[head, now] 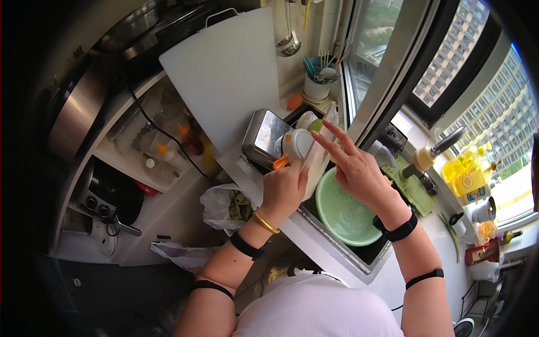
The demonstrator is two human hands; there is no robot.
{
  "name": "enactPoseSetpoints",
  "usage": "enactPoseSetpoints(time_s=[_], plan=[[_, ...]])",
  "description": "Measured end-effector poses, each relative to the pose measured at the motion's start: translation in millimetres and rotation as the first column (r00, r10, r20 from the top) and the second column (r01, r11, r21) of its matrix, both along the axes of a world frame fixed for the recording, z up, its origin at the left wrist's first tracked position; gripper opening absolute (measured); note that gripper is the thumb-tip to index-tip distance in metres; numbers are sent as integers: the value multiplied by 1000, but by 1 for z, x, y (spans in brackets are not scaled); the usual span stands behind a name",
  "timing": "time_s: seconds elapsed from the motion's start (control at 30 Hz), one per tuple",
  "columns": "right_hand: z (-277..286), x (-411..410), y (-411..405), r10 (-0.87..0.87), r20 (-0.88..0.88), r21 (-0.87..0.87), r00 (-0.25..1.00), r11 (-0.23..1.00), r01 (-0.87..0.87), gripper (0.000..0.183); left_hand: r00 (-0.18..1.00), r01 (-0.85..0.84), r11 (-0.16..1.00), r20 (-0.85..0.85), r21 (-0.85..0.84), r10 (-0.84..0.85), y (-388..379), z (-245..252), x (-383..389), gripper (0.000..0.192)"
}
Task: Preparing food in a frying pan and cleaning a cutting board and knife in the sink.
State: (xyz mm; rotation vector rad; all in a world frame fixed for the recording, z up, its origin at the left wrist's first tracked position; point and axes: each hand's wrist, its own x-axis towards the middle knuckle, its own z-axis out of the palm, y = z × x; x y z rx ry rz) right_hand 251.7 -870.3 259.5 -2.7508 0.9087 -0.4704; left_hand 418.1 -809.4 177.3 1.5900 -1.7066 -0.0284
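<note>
Over the sink's near end, my left hand point(283, 188) grips the edge of a pale flat board point(317, 172), which stands tilted and is seen almost edge-on. My right hand point(353, 168) is beside the board's right face with index and middle fingers stretched apart; whether the fingertips touch the board cannot be told. Below that hand, a green basin point(345, 219) with clear water sits in the sink point(365, 258). Just beyond my left hand are a white cup point(298, 143) with an orange handle and an upturned metal pan point(269, 135).
A large white panel point(227, 71) leans at the back left. Beyond the sink stands a utensil holder point(316, 89). The faucet point(425, 158) and yellow bottles point(467, 177) are at right. A plastic bag point(217, 206) with green leaves hangs by the counter's left edge.
</note>
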Motion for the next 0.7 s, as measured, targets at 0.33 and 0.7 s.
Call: enactPoseSetpoints(time_s=[0.33, 0.7], plan=[[-2, 39, -54, 181, -240, -70, 954, 977, -203, 24, 819, 355, 925, -522, 133, -239, 9, -16, 23, 43], [53, 61, -69, 128, -208, -193, 970, 966, -169, 20, 662, -478, 868, -593, 137, 458, -85, -138, 115, 83]])
